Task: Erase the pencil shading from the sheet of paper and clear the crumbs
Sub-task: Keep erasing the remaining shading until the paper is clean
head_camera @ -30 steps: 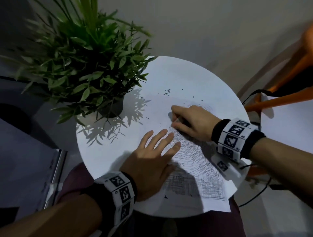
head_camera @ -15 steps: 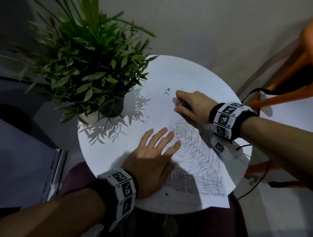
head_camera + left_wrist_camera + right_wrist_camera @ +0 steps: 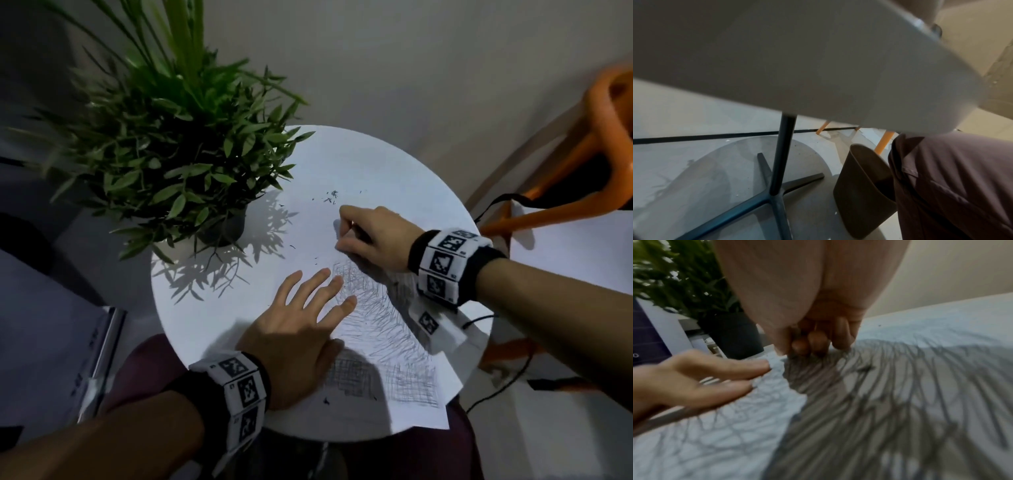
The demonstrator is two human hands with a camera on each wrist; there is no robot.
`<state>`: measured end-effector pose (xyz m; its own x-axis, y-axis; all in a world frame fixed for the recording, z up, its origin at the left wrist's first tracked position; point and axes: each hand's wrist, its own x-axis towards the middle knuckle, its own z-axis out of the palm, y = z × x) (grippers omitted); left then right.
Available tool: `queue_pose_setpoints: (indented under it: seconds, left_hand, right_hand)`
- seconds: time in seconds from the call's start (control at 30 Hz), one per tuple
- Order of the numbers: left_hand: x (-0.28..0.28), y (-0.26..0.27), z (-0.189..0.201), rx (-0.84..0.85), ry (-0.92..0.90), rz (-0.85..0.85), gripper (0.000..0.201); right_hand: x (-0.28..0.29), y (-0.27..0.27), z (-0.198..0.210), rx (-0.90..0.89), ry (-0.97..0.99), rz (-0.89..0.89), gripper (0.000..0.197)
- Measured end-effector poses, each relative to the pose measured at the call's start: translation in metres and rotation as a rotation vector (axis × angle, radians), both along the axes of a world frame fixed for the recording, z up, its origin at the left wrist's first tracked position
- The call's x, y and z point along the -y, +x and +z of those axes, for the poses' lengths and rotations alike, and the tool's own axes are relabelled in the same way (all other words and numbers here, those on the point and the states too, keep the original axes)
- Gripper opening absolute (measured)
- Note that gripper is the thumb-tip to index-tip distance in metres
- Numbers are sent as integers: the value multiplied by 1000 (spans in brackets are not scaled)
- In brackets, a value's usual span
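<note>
round and white, the table (image 3: 394,164) stands close to a plain wall, with a potted plant (image 3: 178,150) at its far left edge and an orange chair (image 3: 613,144) off to the right. a sheet of paper (image 3: 414,414) lies across the tabletop, its near corner hanging over the rim.

the person's left hand (image 3: 301,329) lies flat on the sheet, fingers (image 3: 329,279) straight and spread, their tips touching the left edge of the pencil shading (image 3: 380,318). the shading runs from just beside those fingertips toward the near corner of the paper, where it turns into denser cross-hatching.

the right hand (image 3: 373,236) sits at the far end of the shading, beyond the left fingertips, with its fingers (image 3: 818,340) curled tightly together and pressed down onto the paper. they seem to pinch something small against the sheet, but i cannot tell what it is; the fist hides it and the wrist view is blurred.

dark crumbs (image 3: 330,197) lie scattered just beyond the right knuckles, with a few more specks between that hand and the plant's shadow, and one near the left wrist.

under the table a dark bin (image 3: 863,191) stands beside the person's maroon trouser leg (image 3: 953,186).
</note>
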<state>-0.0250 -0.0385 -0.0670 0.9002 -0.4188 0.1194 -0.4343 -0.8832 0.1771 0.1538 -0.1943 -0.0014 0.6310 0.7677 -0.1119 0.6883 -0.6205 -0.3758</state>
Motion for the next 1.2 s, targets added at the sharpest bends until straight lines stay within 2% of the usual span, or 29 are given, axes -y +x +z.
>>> queue_pose_setpoints:
  seconds: [0.1,0.27,0.3,0.4,0.47,0.57,0.63,0.77,0.83,0.9,1.0,1.1,1.2]
  left_hand:
    - [-1,2,2,4,7,10,58]
    - [-2,-3,-1,-22,-15,-3,57]
    - [-1,-3,0,-27,3,-1,58]
    - [-1,0,3,-18,65,20,59]
    - [-1,1,2,-11,74,29,60]
    - [-2,-1,1,-46,41,26,60]
    - [-1,-2,3,-60,42,19,60]
    - [0,-2,4,-36,46,25,58]
    - [-1,0,3,-26,42,24,59]
    - [-2,1,1,-32,28,23,58]
    - [0,-3,1,-54,12,15,58]
    - [0,-1,2,-41,9,25,58]
    - [0,0,3,-34,1,36,59]
  right_hand:
    - [3,-14,-7,-4,-22,100,21]
    - [0,26,1,134,-99,-74,21]
    - [-2,25,1,111,-82,-77,21]
    - [-6,0,-5,-9,7,20,20]
    - [-7,-8,-11,7,-11,90,19]
    - [-11,13,-4,114,-70,-10,19]
    - [-11,22,0,107,-72,-79,19]
    - [-4,-14,-8,-35,1,55,21]
    - [0,-20,-11,8,-2,80,22]
    - [-3,-4,-8,92,-34,1,22]
    - [0,21,0,111,-110,-129,22]
    - [3,4,2,-31,-44,-50,23]
    - [12,-18,-9,14,-40,65,20]
